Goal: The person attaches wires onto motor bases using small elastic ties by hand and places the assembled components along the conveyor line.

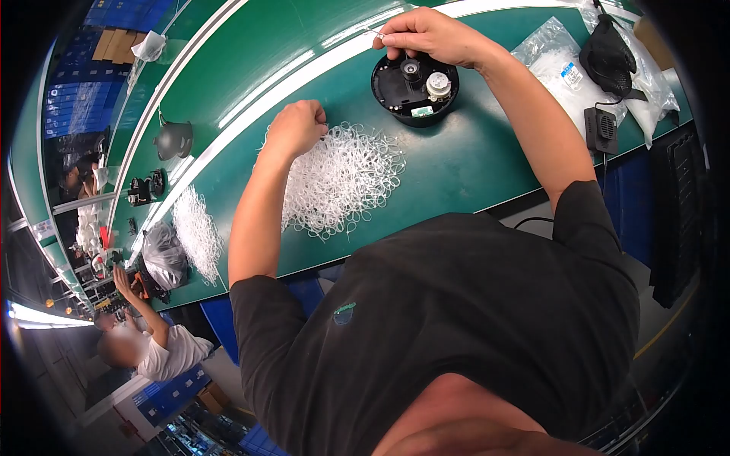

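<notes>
My right hand (430,36) is closed in a pinch on a thin white strip (371,31), above the far edge of a round black housing (395,96). A dark cylindrical part (411,71) and a white round part (439,85) sit inside that housing. At the upper left edge of a big pile of thin white loops (342,182), my left hand (299,128) has its fingers curled down. Whatever its fingertips hold, if anything, is hidden.
A second white pile (196,232) and a grey plastic bag (164,254) lie to the left, near a dark dome-shaped part (175,140). Clear bags (555,72), a black mesh item (608,55) and a small black device (601,131) lie right. Another person (171,349) works at far left.
</notes>
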A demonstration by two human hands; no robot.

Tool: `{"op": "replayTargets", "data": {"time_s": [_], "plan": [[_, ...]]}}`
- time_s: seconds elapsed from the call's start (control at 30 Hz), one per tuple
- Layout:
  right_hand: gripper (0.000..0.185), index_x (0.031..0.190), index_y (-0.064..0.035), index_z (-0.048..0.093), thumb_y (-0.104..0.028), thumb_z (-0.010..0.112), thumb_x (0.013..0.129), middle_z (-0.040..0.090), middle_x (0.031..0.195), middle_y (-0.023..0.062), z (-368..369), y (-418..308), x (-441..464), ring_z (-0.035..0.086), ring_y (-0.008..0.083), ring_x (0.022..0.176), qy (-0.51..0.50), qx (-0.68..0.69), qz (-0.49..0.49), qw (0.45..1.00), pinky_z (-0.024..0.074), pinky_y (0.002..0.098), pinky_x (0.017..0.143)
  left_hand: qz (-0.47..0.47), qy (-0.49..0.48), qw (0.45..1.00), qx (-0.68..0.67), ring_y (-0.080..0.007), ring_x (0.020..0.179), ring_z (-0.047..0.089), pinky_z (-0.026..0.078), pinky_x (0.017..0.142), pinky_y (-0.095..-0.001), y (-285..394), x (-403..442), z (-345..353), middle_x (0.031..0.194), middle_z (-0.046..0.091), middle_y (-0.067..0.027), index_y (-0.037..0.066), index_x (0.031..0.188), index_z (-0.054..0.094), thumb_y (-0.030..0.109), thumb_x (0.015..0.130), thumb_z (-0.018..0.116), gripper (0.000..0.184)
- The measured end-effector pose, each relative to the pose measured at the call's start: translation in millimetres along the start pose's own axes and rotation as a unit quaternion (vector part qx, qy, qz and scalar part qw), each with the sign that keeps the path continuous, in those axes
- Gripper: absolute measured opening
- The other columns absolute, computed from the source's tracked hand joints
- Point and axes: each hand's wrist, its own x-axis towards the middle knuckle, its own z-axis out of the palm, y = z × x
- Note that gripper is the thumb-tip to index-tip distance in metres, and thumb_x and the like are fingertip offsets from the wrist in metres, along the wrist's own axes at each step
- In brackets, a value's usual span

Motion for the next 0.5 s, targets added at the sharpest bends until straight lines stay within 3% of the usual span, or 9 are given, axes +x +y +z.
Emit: {"op": "replayTargets", "data": {"time_s": [0.17, 0.27, 0.4, 0.5], "plan": [[0.028, 0.108, -0.0052, 0.073, -0.028, 0.063, 0.097, 0.069, 0.083, 0.0001, -0.5, -2.7, -1.2, 0.052, 0.0075, 0.068, -0.006, -0.006, 0.013, 1.0, 0.0458, 0.0232, 0.066, 0.001, -0.022, 1.0, 0.004, -0.0303, 0.085, 0.067, 0.051, 0.074, -0.0421, 1.3, -0.9, -3.3, 0.085, 0.071, -0.0117, 0.006, 0.087, 0.068, 0.013, 0.08, 0.075, 0.012], [0.027, 0.107, -0.0047, 0.073, -0.028, 0.064, 0.096, 0.069, 0.084, 0.0004, -1.7, -4.2, -1.4, 0.053, 0.0074, 0.069, -0.018, -0.014, 0.012, 1.0, 0.0462, 0.023, 0.067, 0.013, -0.022, 0.998, -0.055, -0.0251, 0.077, 0.065, 0.05, 0.071, -0.0385, -4.0, -1.8, -6.4, 0.078, 0.068, -0.0092, 0.005, 0.086, 0.065, 0.013, 0.081, 0.074, 0.012], [0.027, 0.105, -0.0035, 0.074, -0.027, 0.066, 0.094, 0.071, 0.087, 0.0027, -0.7, -8.6, -5.3, 0.06, 0.0091, 0.077, -0.017, -0.017, 0.017, 1.0, 0.0482, 0.025, 0.07, 0.022, -0.01, 0.972, -0.235, -0.0129, 0.073, 0.053, 0.045, 0.067, -0.0294, -15.3, -4.4, -16.1, 0.077, 0.062, -0.0035, 0.003, 0.086, 0.062, 0.013, 0.086, 0.073, 0.015], [0.027, 0.103, -0.0027, 0.074, -0.027, 0.068, 0.093, 0.072, 0.088, 0.0046, -1.7, -9.4, -2.7, 0.064, 0.0112, 0.083, -0.023, -0.046, 0.018, 0.999, 0.0499, 0.0271, 0.073, 0.043, 0.012, 0.943, -0.331, -0.0119, 0.075, 0.053, 0.044, 0.068, -0.0283, -23.2, -0.6, -15.7, 0.081, 0.063, -0.0029, 0.003, 0.089, 0.062, 0.013, 0.089, 0.071, 0.014]]}}
